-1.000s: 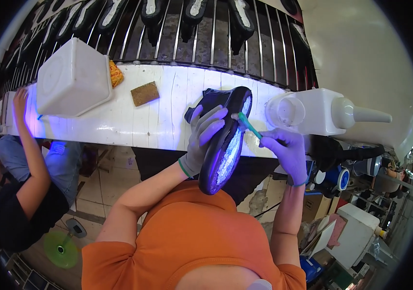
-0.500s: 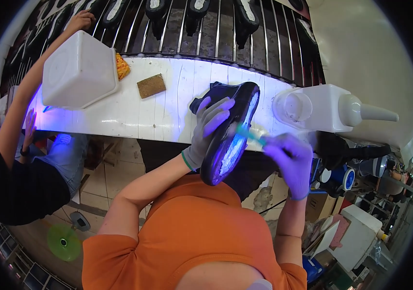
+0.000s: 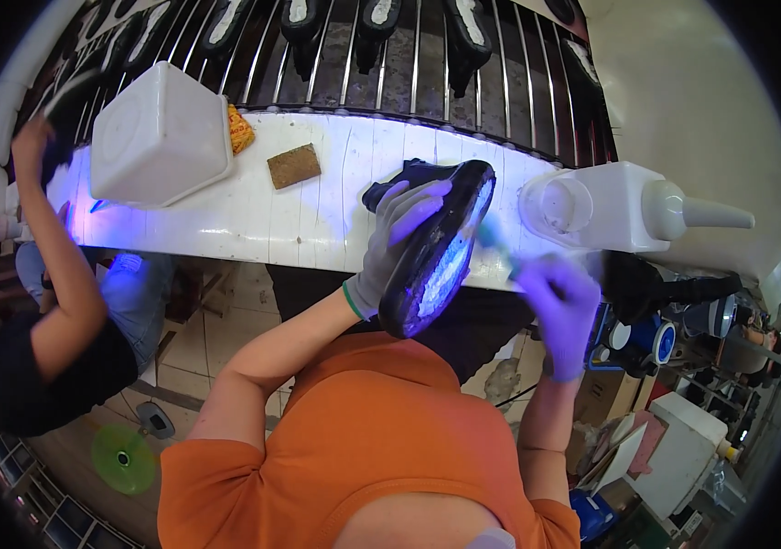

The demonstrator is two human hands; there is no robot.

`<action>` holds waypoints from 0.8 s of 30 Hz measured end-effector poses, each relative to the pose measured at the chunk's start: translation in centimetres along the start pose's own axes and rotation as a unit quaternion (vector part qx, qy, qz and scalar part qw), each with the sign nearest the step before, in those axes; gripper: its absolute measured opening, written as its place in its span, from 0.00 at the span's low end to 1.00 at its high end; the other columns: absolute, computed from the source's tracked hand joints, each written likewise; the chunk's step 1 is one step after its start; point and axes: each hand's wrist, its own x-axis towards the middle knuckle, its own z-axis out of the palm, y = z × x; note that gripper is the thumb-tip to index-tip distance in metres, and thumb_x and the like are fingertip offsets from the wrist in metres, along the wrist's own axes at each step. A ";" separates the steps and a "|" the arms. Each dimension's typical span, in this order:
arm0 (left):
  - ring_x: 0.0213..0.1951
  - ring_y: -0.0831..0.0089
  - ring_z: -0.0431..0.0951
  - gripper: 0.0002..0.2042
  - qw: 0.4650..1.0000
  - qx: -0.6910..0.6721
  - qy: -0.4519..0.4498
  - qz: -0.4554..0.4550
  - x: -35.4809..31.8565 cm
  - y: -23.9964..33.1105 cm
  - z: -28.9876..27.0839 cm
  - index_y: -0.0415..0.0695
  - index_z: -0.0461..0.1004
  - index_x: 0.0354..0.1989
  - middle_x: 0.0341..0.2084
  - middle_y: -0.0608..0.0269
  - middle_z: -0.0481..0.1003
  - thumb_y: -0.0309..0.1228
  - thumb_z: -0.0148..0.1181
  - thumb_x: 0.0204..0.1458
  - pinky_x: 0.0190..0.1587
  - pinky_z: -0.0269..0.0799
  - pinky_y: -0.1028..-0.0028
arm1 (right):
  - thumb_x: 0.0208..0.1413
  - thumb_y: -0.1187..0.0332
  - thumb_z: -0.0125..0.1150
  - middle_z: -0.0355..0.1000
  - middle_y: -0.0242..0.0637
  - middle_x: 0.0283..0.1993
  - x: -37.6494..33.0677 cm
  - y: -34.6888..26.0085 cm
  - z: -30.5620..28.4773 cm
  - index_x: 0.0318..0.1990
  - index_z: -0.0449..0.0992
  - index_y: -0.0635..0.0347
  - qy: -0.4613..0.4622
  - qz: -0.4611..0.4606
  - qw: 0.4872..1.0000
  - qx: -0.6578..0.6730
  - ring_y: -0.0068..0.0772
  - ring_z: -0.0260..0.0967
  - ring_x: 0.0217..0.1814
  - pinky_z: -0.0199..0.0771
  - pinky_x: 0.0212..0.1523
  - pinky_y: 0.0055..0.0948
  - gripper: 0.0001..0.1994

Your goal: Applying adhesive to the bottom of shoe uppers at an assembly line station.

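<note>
A black shoe upper point(image 3: 402, 295) is held over the table's near edge, tilted, its underside with a whitish strip lit blue-violet and turned to the right. My left hand point(image 3: 392, 240), in a grey glove with a green cuff, grips the shoe from its left side, fingers across the upper. My right hand point(image 3: 559, 300), also gloved and tinted violet by the light, is closed on a small teal brush point(image 3: 495, 236), blurred by motion. The brush is just right of the shoe's underside; whether it touches cannot be made out.
On the white table point(image 3: 253, 229) are a white box-shaped container point(image 3: 157, 137), a yellow-orange sponge-like piece point(image 3: 240, 131), a brown block point(image 3: 294, 166) and a white nozzle bottle point(image 3: 619, 206). Beyond, a roller rack point(image 3: 418, 78) carries several black shoes. A co-worker's arm point(image 3: 65, 274) reaches in at left.
My right hand and the brush have moved right, off the middle of the underside. The shoe has shifted up slightly. At left, the co-worker's hand has drawn back from the rack's shoes.
</note>
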 end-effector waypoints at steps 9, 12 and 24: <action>0.58 0.54 0.67 0.39 0.999 0.020 -0.032 -0.006 2.0 0.7 -0.3 0.39 0.58 0.62 0.55 0.48 0.66 0.32 0.72 0.42 0.60 0.63 0.60 | 0.47 0.74 0.68 0.78 0.34 0.29 -2.6 -0.8 0.9 0.37 0.83 0.62 -0.100 -0.024 0.992 0.069 0.17 0.70 0.28 0.67 0.31 0.17 0.08; 0.52 0.60 0.71 0.33 1.000 0.009 -0.014 0.008 3.0 1.6 -0.4 0.44 0.59 0.60 0.54 0.55 0.69 0.30 0.68 0.44 0.55 0.61 0.64 | 0.47 0.75 0.68 0.76 0.31 0.27 -1.5 -1.3 0.6 0.36 0.83 0.64 -0.027 0.017 0.999 0.028 0.15 0.65 0.26 0.64 0.29 0.17 0.08; 0.50 0.60 0.69 0.41 0.962 -0.032 -0.258 -0.078 7.1 5.4 -4.5 0.44 0.62 0.60 0.53 0.60 0.69 0.39 0.72 0.33 0.53 0.61 0.63 | 0.41 0.74 0.72 0.73 0.34 0.25 -1.8 -3.5 -1.0 0.39 0.83 0.60 -0.014 -0.158 0.984 -0.083 0.22 0.67 0.23 0.62 0.24 0.22 0.14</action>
